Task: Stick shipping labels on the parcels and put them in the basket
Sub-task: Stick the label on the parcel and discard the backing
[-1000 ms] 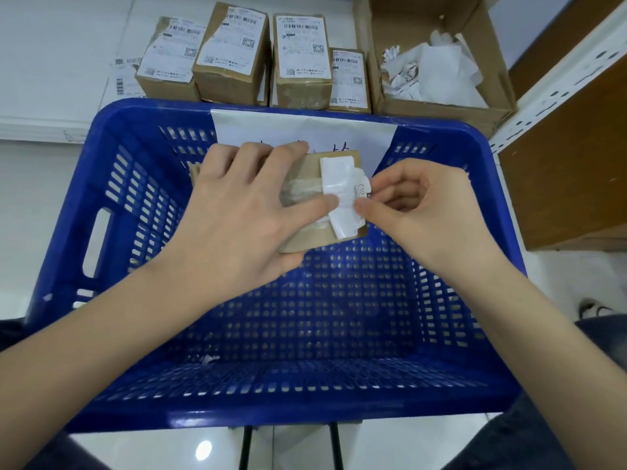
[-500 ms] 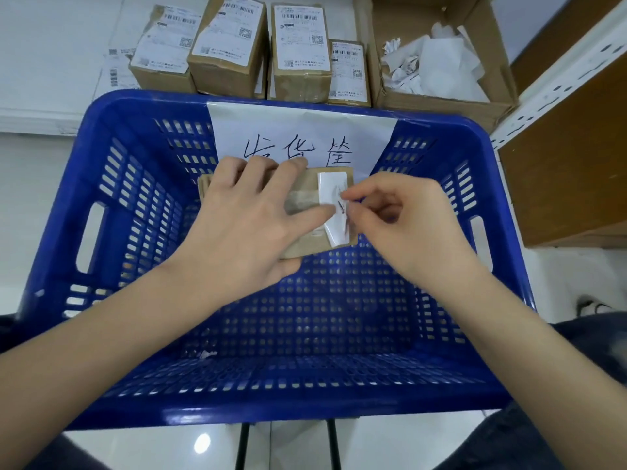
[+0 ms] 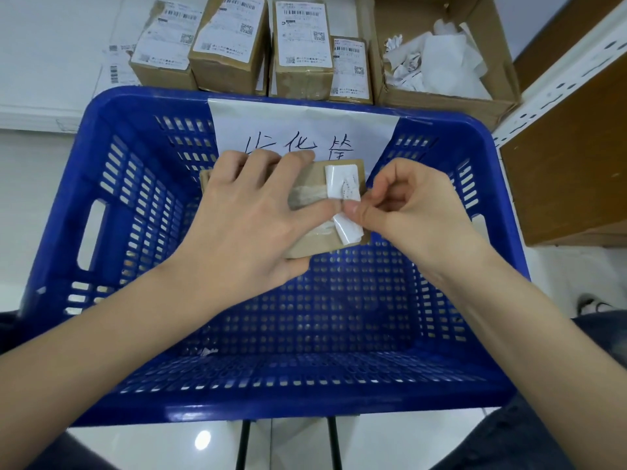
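Labelling unfinished: left hand [image 3: 244, 228] grips small brown cardboard parcel [image 3: 308, 201], right hand [image 3: 400, 212] pinches its crumpled white label [image 3: 342, 188] above empty blue plastic basket [image 3: 305, 395].

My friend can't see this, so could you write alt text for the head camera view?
Over a blue basket, the left hand holds a brown parcel while the right hand pinches a white label on it. Labelled parcels stand behind.
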Tool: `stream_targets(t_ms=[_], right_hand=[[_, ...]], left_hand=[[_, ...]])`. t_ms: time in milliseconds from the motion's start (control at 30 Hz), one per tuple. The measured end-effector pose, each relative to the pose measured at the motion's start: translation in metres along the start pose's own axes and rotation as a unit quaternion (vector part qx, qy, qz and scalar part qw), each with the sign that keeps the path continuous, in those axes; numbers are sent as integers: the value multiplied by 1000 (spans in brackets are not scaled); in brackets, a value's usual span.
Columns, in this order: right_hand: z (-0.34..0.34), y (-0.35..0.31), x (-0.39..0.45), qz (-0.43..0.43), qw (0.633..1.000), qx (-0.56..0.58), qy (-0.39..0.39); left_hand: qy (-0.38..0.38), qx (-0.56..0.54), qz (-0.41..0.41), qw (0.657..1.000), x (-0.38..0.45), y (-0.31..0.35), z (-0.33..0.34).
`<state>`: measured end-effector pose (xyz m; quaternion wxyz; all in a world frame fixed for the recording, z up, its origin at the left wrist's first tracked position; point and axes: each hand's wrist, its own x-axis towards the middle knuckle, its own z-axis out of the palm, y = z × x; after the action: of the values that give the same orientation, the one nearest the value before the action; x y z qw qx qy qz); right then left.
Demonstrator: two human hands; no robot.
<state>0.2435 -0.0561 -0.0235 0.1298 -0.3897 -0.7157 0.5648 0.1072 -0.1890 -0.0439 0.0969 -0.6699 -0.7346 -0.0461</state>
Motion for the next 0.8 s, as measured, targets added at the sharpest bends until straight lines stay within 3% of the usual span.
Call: stream_targets(t_ms=[300, 467, 800], right_hand=[[2, 1, 2, -61, 998, -23, -22], [0, -3, 4, -29, 999, 10, -43], [4, 0, 8, -80, 995, -44, -33]], left_hand=[[8, -11, -9, 1000, -1, -7, -4], [10, -3, -8, 1000, -1, -6, -6], [3, 16, 6, 1000, -2, -3, -5]])
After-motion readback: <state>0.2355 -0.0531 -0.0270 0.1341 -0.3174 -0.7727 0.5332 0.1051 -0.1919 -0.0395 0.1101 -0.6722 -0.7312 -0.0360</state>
